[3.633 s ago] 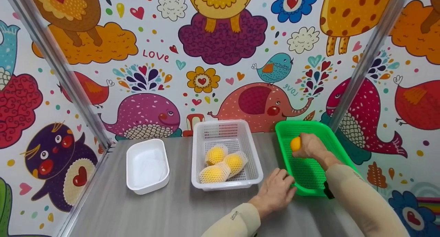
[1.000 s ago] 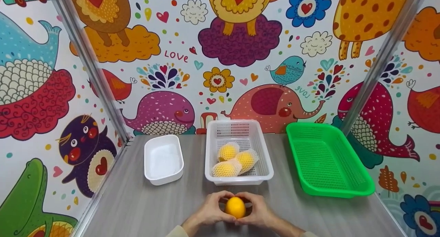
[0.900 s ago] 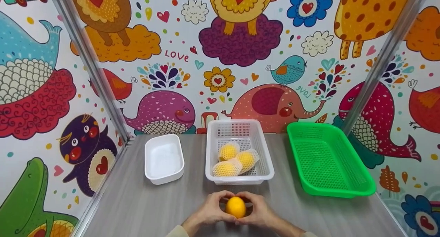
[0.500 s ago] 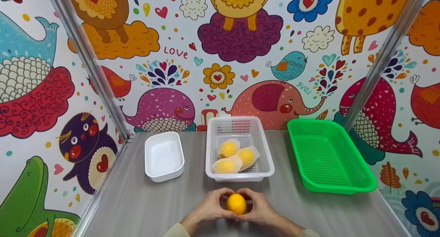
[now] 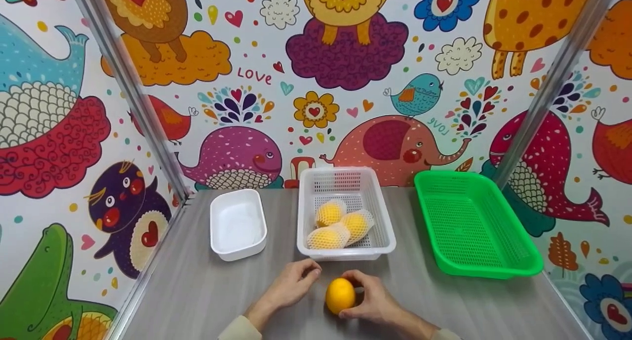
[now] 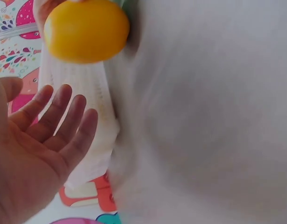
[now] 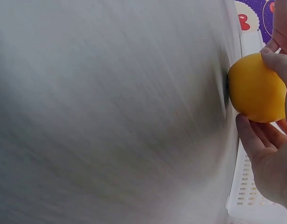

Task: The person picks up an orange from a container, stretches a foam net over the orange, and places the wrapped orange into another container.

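Observation:
My right hand (image 5: 376, 301) holds a smooth, oval yellow-orange fruit (image 5: 340, 296) just over the table, thumb on the near side and fingers on the far side. The same fruit (image 7: 258, 88) shows between thumb and fingers in the right wrist view. To its left, my left hand (image 5: 292, 283) is apart from the fruit and holds nothing. In the left wrist view that left hand (image 6: 40, 149) has its fingers spread and lightly bent. Beyond both hands a white basket (image 5: 346, 254) contains three yellow fruits (image 5: 328, 237) in white foam nets.
A small white tub (image 5: 238, 251) stands left of the basket. On the right is a green perforated basket (image 5: 476, 231) with nothing seen in it. The grey table (image 5: 197, 300) ends at a printed wall (image 5: 316, 83), with metal posts (image 5: 133, 93) at the corners.
Earlier my right hand lifted the fruit from the green basket, while the left touched that basket's rim. Both hands then held it at the front; now the left has let go and moved left.

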`<state>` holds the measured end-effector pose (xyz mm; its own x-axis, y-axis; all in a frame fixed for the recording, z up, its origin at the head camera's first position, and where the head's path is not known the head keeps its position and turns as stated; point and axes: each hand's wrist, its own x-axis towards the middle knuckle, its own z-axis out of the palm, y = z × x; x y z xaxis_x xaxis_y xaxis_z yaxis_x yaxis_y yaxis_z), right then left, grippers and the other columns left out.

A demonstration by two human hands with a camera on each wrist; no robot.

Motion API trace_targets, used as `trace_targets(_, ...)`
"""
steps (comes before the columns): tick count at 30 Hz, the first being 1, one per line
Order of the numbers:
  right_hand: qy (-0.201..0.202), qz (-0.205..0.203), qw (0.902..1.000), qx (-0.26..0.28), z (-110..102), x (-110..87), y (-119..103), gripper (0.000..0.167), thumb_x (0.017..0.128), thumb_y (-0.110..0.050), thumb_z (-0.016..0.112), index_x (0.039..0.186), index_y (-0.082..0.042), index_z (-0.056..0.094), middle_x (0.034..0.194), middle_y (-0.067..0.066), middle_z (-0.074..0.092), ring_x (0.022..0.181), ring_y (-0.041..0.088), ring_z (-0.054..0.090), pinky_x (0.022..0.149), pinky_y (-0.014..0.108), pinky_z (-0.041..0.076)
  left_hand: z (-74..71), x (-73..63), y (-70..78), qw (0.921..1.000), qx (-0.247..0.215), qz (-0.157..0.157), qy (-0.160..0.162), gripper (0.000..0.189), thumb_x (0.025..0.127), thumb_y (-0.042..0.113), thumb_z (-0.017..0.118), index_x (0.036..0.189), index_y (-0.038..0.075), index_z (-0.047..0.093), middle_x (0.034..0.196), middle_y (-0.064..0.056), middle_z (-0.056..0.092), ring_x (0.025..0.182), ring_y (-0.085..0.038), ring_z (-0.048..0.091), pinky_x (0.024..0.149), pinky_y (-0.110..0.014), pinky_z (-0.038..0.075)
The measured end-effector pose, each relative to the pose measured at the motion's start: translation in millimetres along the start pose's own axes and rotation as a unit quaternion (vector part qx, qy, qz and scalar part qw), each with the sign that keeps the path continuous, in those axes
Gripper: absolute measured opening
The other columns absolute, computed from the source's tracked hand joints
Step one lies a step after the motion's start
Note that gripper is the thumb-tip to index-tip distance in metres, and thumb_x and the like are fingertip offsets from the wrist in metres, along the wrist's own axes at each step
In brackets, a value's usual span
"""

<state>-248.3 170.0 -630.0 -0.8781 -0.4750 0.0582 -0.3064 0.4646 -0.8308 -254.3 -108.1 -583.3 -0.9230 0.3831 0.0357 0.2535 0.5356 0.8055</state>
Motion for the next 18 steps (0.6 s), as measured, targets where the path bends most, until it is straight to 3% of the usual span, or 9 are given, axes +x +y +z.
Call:
trace_targets(10, 0.005, -0.004, 1.0000, -0.004, 2, -0.6, 0, 0.073, 0.079, -0.034, 0.103, 0.139, -0.012, 0.068, 0.136, 0.007, 0.078, 0.119, 0.015, 0.073, 0.106, 0.039, 0.063, -37.7, -10.7, -2.4, 0.9915, 0.068, 0.034, 0.105, 0.013, 0.108, 0.019, 0.068, 0.106, 0.012, 0.079, 0.094, 0.001, 0.076, 0.083, -0.003, 0.060, 0.076, -0.024, 0.051)
trace_targets(13, 0.005, -0.011, 0.9999, 0.003, 1, -0.2, 0, 0.073, 0.079, -0.031, 0.104, 0.139, -0.010, 0.068, 0.136, 0.010, 0.077, 0.119, 0.017, 0.073, 0.104, 0.041, 0.065, -48.8, -12.4, -2.9, 0.9828, 0.113, 0.037, 0.141, 0.011, 0.107, 0.018, 0.070, 0.102, 0.013, 0.078, 0.092, 0.003, 0.076, 0.082, -0.005, 0.063, 0.074, -0.025, 0.053)
trace_targets(18, 0.003, -0.009, 0.9999, 0.012, -1, -0.3, -1, 0.074, 0.077, -0.027, 0.104, 0.139, -0.009, 0.069, 0.136, 0.011, 0.077, 0.120, 0.019, 0.073, 0.102, 0.040, 0.066, -65.1, -12.1, -10.1, 0.9612, 0.196, 0.027, 0.192, 0.007, 0.105, 0.020, 0.075, 0.100, 0.016, 0.078, 0.093, 0.002, 0.077, 0.085, -0.011, 0.068, 0.077, -0.033, 0.058)
